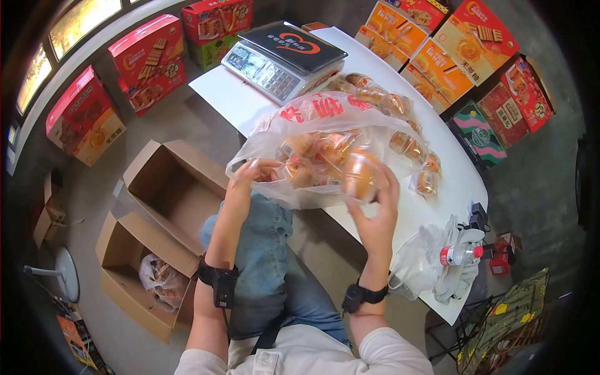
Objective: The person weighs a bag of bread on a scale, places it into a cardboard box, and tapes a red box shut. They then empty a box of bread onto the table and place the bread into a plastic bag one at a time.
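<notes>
A white translucent plastic bag (250,145) with red lettering stands open at the near edge of the white table, several wrapped buns (331,149) inside it. My left hand (253,172) is closed on the left side of the bag's rim. In my right hand (380,200) is a wrapped orange-brown bun (360,177), slightly blurred, held at the right part of the bag's mouth. Behind and to the right of the bag, more wrapped buns (409,147) lie in a row on the table (459,187).
A scale (269,69) stands at the table's far left. Plastic bags (419,259) and a bottle (461,254) lie at the right end. Two open cardboard boxes (187,187) (119,284) are on the floor at left. Red and orange cartons (150,62) stand around.
</notes>
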`<move>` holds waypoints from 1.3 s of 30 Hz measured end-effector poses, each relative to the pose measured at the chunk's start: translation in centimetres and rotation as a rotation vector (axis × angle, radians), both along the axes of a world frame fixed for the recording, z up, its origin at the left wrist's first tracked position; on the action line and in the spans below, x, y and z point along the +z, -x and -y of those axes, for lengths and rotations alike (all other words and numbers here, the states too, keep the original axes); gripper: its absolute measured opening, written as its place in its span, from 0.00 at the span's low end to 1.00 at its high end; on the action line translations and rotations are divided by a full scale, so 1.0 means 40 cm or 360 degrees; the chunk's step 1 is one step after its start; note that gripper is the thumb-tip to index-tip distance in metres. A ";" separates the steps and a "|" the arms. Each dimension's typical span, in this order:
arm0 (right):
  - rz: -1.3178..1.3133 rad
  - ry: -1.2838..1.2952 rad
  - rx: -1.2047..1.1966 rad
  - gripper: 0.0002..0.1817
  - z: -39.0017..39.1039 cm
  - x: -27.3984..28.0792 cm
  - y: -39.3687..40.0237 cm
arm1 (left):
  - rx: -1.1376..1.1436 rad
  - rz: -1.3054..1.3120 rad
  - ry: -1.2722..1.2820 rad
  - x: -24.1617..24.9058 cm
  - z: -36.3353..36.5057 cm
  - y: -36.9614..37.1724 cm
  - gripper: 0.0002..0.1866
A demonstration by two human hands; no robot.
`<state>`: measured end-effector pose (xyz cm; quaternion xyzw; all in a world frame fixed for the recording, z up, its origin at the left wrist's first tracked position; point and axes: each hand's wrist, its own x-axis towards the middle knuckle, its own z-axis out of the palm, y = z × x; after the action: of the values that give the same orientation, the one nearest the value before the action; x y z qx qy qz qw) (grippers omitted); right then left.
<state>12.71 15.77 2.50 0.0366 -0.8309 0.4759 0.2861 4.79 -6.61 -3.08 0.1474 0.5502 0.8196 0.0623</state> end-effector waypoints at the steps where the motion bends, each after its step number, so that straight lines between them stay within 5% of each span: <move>1: 0.0068 -0.0856 -0.0182 0.31 0.002 0.012 0.014 | -0.0013 0.0041 -0.0106 0.000 -0.002 -0.001 0.25; 10: 0.0240 -0.0795 0.0104 0.26 0.054 -0.079 0.122 | 0.0030 0.0015 -0.0240 0.013 -0.006 -0.004 0.30; 13: 0.0142 -0.0751 -0.0095 0.29 0.067 -0.092 0.163 | 0.0023 0.0009 -0.0260 0.003 -0.002 0.004 0.30; 16: 0.0106 -0.1032 -0.0676 0.30 0.066 -0.091 0.211 | 0.0005 0.0004 -0.0252 0.001 -0.002 0.005 0.31; 19: 0.0022 -0.0885 -0.0758 0.28 0.042 -0.090 0.229 | 0.0043 0.0039 -0.0215 0.008 -0.005 0.002 0.31; 24: -0.0436 -0.0540 -0.0097 0.17 0.011 -0.083 0.111 | 0.0078 0.0059 -0.0221 -0.006 -0.005 0.015 0.31; 26: -0.0604 -0.0439 -0.0166 0.12 -0.055 -0.118 0.063 | 0.0112 0.0112 -0.0232 -0.001 -0.002 0.015 0.31; 30: -0.0746 0.0383 -0.0711 0.11 -0.237 -0.178 0.026 | 0.0177 0.0181 -0.0275 -0.026 -0.007 0.024 0.32; 34: -0.0437 -0.0017 -0.1117 0.17 -0.472 -0.265 0.093 | 0.0153 0.0198 -0.0268 -0.019 -0.003 0.026 0.30; 36: -0.0047 -0.0890 -0.1386 0.29 -0.559 -0.297 0.137 | 0.0131 0.0229 -0.0309 -0.017 -0.002 0.023 0.29; 37: -0.0048 -0.0897 -0.1377 0.29 -0.575 -0.292 0.149 | 0.0126 0.0218 -0.0280 -0.013 -0.001 0.020 0.28; 39: 0.0762 -0.0996 -0.1644 0.38 -0.606 -0.281 0.177 | 0.0137 0.0202 -0.0262 -0.007 0.000 0.016 0.28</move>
<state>5.64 40.02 -8.74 -0.3931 -0.8817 0.0074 0.2608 4.14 -6.62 -3.36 0.0761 0.4818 0.8716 0.0493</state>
